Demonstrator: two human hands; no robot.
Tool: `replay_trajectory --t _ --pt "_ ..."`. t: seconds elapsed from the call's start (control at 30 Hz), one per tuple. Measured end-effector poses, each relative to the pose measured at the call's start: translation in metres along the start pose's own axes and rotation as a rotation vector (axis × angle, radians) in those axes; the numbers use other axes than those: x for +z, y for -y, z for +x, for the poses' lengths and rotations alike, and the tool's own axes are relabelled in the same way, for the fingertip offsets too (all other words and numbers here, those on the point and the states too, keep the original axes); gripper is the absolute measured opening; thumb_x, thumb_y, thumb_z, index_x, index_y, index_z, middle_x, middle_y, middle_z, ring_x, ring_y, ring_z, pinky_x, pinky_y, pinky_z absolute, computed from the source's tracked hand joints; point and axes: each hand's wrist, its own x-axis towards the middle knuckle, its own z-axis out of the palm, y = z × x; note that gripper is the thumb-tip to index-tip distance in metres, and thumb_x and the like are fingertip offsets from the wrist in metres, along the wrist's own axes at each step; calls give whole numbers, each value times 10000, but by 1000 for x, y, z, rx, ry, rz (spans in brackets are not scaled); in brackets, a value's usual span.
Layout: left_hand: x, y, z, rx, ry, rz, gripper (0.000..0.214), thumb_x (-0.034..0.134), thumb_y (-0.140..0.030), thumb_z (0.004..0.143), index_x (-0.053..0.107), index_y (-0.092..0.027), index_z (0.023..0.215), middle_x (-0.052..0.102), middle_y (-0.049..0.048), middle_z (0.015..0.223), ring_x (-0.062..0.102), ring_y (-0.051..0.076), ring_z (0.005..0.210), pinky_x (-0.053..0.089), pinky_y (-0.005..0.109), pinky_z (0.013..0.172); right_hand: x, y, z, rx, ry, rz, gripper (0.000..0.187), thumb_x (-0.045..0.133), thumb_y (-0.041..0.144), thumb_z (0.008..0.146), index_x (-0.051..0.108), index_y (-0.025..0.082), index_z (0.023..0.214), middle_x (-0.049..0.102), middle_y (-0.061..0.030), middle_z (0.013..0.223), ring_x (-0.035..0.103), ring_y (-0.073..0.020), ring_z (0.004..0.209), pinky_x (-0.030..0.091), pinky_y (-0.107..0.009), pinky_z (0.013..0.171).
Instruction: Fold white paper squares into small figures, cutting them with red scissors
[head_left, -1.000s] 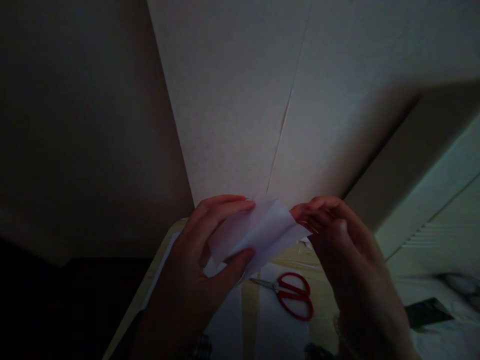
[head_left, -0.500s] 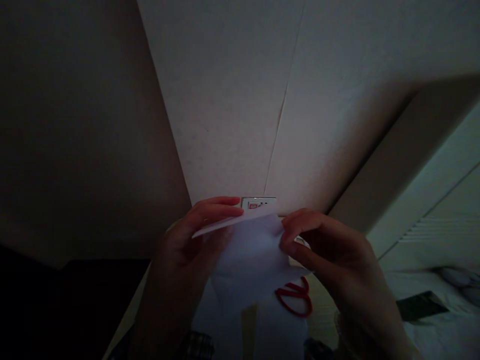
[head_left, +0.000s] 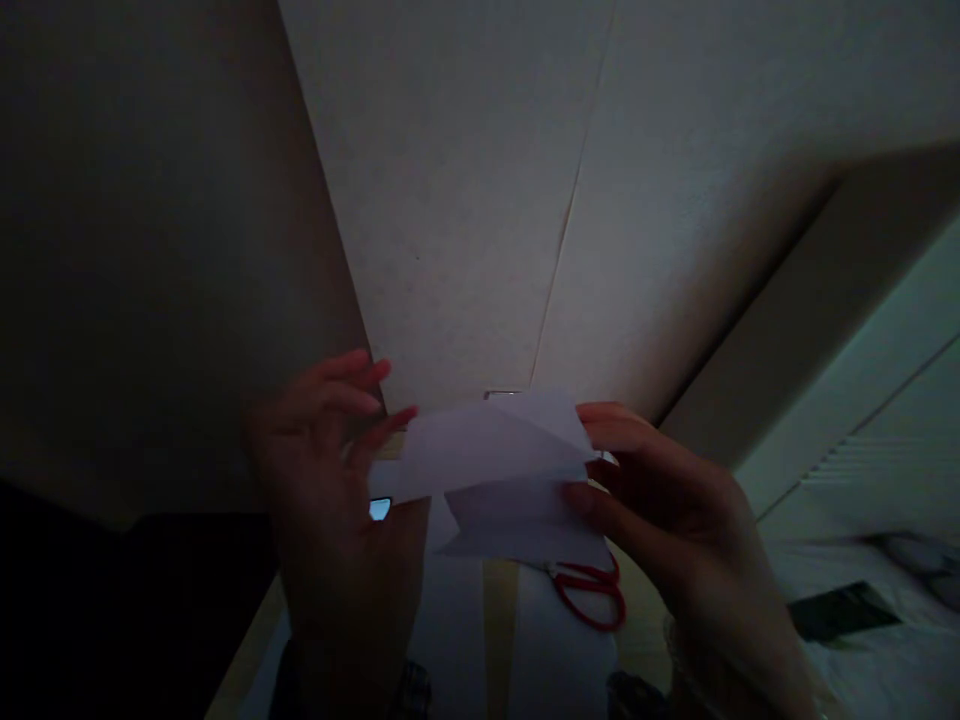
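A folded sheet of white paper (head_left: 495, 450) is held up in front of me, its lower flap hanging partly loose. My right hand (head_left: 660, 500) pinches its right side, thumb in front and fingers behind. At the left end, my left hand (head_left: 330, 450) has its fingers spread and slightly blurred, close to the paper's edge without gripping it. Below the paper, scissors with red handles (head_left: 592, 595) lie on the table, their blades mostly hidden. More white paper (head_left: 562, 650) lies flat beneath.
A light wooden table (head_left: 499, 640) shows between the papers. Behind it rises a pale wall (head_left: 465, 220) with a vertical seam. A small bright screen (head_left: 380, 509) shows by my left hand. To the right, a dark green item (head_left: 844, 610) rests on white fabric (head_left: 892, 660).
My left hand has let go of the paper and moved left, fingers opening. The paper has tilted and unfolded somewhat in my right hand, now covering most of the card-like item behind it.
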Motion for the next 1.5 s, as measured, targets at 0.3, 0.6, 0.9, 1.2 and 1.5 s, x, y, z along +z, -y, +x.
replay_trajectory --t 0.3,0.6,0.9,1.2,1.5 --pt "-5 -24 -10 -47 -44 213 242 608 -172 932 677 -314 749 605 -87 1313 555 235 1297 511 455 1052 -3 -3 -2 66 42 47 399 743 118 867 781 423 1121 706 52 1216 669 -68 822 557 -101 656" --pt "-14 -11 -2 -392 352 -236 482 795 -203 756 738 -398 1194 672 -35 1369 748 198 1003 650 267 797 -3 -4 0 18 29 66 531 742 50 831 740 415 1216 666 37 1300 706 -133 980 618 -144 742" --pt "-17 -17 5 -521 405 -251 640 854 -156 669 704 -373 1253 642 0 1411 734 253 1079 657 305 796 1 2 0 13 73 19 680 760 58 831 616 462 1358 520 35 1493 581 -203 1319 599 -228 954" --pt "-13 -8 2 -373 420 -107 174 782 -287 781 780 -317 952 613 3 1321 693 205 1052 631 243 766 1 1 1 3 54 73 560 756 55 842 685 434 1248 692 50 1227 704 -135 1082 606 -190 915" --pt "-18 2 -1 -28 513 301 126 687 -369 869 735 -253 866 635 54 1360 682 247 1083 596 408 930 5 1 -3 3 -186 -59 341 727 89 867 763 373 1052 768 43 992 737 -147 911 626 -222 780"
